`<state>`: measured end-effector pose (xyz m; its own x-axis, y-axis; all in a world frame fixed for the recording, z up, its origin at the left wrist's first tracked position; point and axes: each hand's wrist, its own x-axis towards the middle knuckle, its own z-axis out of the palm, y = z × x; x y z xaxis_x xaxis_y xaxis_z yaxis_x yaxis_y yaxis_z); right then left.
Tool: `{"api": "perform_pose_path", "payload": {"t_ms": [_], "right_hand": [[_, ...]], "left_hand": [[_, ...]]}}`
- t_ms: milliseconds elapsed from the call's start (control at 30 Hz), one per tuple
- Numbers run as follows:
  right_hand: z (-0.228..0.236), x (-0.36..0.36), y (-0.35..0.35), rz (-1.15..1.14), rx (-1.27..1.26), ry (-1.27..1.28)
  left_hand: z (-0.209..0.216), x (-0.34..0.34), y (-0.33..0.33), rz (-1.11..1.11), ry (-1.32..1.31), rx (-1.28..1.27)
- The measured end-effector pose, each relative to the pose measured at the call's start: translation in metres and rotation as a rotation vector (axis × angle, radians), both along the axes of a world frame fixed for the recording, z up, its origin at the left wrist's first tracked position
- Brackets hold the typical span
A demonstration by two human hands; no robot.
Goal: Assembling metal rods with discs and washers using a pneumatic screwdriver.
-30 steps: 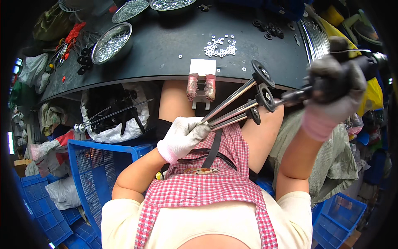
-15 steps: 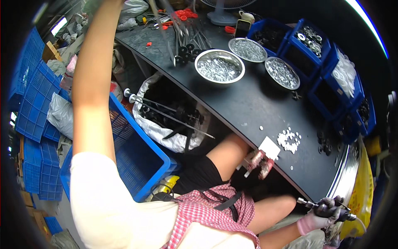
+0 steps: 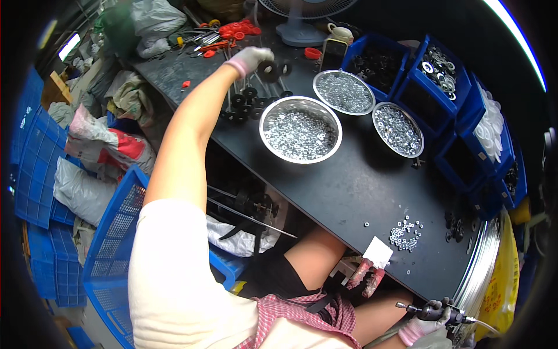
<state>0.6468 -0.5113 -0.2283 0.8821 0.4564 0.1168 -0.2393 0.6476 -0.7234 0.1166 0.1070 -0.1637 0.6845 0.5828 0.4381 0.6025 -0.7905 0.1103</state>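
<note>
Left hand [image 3: 253,60]: 1, over the far-left desk [image 3: 349,186]; two black discs [image 3: 285,69] by it, whether held, cannot tell. Disc-ended rods [image 3: 238,100]: several, overlapping, not countable, on the desk just beside the left hand, shafts pointing away from the person. Right hand [image 3: 433,323]: 1, well apart, wrapped around power tool [image 3: 429,314], 1. Metal bowls [image 3: 337,131]: 3.

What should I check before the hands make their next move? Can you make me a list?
1. Right hand wrapped around the black tool: ok.
2. Tool's tip clear of the white block: ok, there's a gap.
3. Left hand gripping something by the black discs: cannot tell, its fingers are unclear.
4. Three metal bowls upright: ok.
5. All small rings near the white block gathered together: not ok, one stray ring lies apart.
</note>
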Motion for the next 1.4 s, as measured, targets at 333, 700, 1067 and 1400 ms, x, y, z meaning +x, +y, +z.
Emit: {"api": "perform_pose_path", "payload": {"t_ms": [333,700,1067,1400], "right_hand": [[0.026,-0.028,-0.014,-0.091,-0.306,-0.035],[0.045,0.038,0.095,-0.166,-1.840,-1.148],[0.032,0.135,0.067,-0.281,-1.841,-1.132],[0.029,0.244,0.036,-0.050,-2.266,-0.968]], "left_hand": [[-0.032,0.012,0.022,0.248,0.376,-0.277],[0.063,0.143,-0.173,-0.237,-0.262,-0.209],[0.023,0.211,-0.356,-0.415,-0.114,-0.190],[-0.014,0.199,-0.382,-0.241,-0.218,-0.477]]}}
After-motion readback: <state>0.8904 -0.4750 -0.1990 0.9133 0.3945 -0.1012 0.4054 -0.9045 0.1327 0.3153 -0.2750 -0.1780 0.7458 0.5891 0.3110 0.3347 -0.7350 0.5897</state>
